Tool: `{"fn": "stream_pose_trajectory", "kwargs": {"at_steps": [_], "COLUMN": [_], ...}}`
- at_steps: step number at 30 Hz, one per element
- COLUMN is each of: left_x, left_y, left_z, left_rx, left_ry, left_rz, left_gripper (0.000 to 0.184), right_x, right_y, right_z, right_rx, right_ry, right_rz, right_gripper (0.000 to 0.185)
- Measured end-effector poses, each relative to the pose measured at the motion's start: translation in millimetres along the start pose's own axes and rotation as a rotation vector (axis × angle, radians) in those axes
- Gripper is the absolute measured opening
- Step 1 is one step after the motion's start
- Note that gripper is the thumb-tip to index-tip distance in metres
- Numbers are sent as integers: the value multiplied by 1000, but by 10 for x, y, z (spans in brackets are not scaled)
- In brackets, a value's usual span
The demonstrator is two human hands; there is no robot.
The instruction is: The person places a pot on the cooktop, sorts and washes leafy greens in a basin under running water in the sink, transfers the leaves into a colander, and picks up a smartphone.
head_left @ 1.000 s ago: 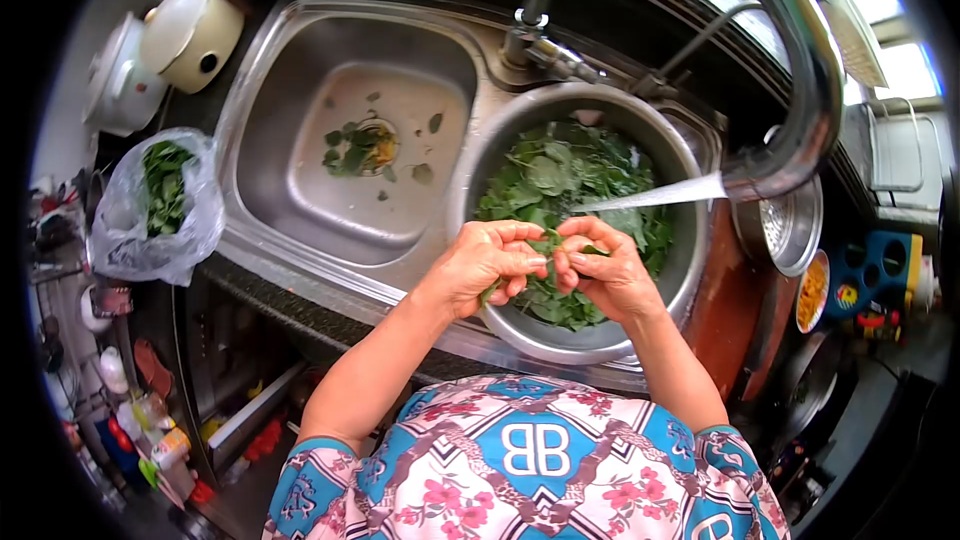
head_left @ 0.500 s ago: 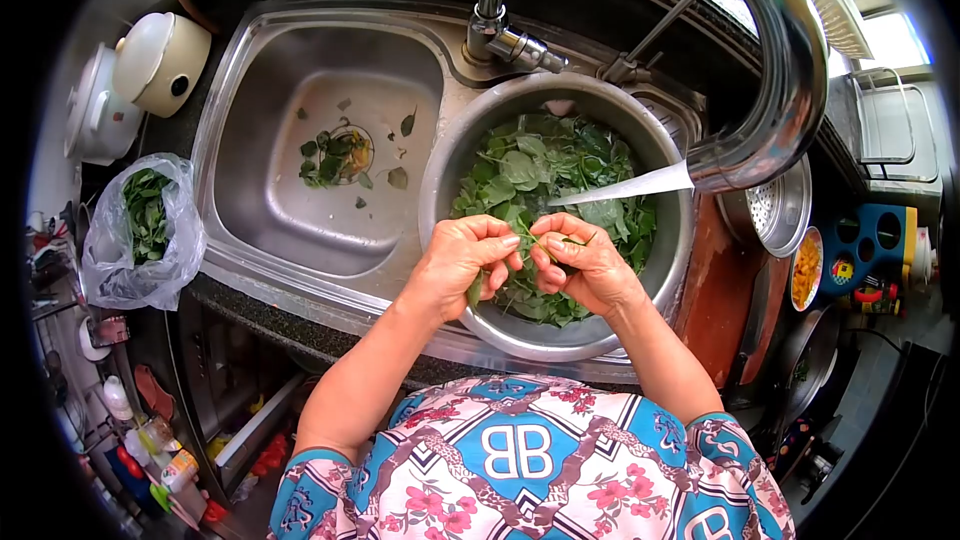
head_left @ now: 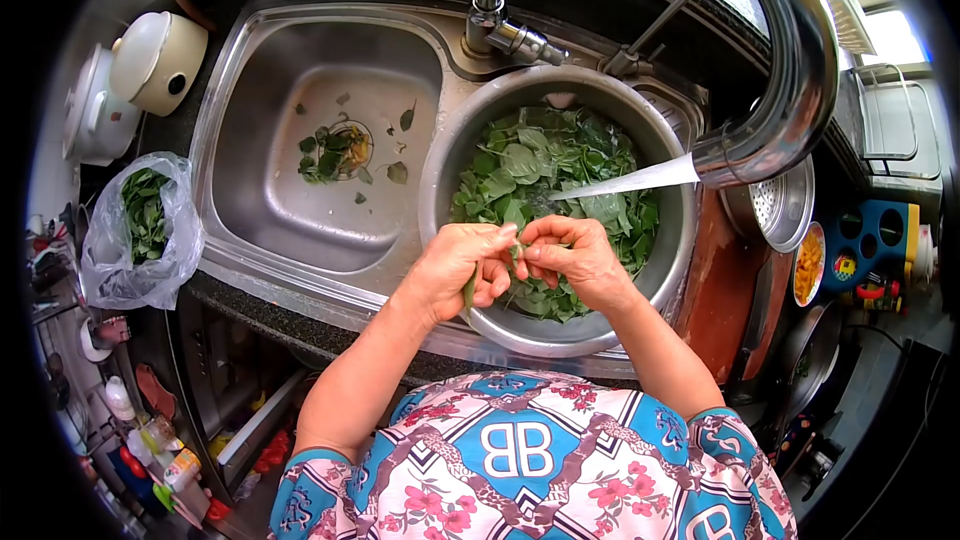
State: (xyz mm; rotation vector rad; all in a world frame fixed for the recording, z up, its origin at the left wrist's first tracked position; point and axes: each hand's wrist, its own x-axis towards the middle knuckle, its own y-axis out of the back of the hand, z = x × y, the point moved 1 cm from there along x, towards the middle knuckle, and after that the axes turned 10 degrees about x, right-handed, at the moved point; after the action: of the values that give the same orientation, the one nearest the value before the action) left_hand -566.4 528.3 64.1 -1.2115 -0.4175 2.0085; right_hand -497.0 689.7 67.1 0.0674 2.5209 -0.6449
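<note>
Open room over rectangular steel sink bowl (head_left: 330,230); a hand can pass there, L of round steel basin (head_left: 432,190). Basin's R side is tight: thick curved chrome spout (head_left: 815,110) overhangs, w/ white water stream (head_left: 630,180) slanting in. Upright chrome tap (head_left: 490,30) stands behind. Left hand (head_left: 455,270) & right hand (head_left: 582,260) block near side.

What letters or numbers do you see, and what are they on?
"BB", first B backwards: on the patterned top; another emblem is cut off at its lower right.
Packages at lower left: too blurred to read.
Round mark on the blue holder: too small.
</note>
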Motion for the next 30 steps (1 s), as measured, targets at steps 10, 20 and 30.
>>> {"fn": "stream_pose_trajectory", "kwargs": {"at_steps": [10, 20, 30], "left_x": [-16, -4, 67], "left_y": [-61, 6, 3], "left_z": [-93, -92, 23], "left_rx": [192, 33, -181], "left_ry": [4, -43, -350], "left_rz": [155, 213, 220], "left_gripper": [13, 10, 30], "right_x": [-58, -18, 7], "right_y": [-58, 59, 310], "right_z": [168, 76, 2], "right_rx": [-867, 117, -341], "right_ry": [461, -6, 217], "right_rz": [151, 191, 188], "right_gripper": [8, 8, 17]}}
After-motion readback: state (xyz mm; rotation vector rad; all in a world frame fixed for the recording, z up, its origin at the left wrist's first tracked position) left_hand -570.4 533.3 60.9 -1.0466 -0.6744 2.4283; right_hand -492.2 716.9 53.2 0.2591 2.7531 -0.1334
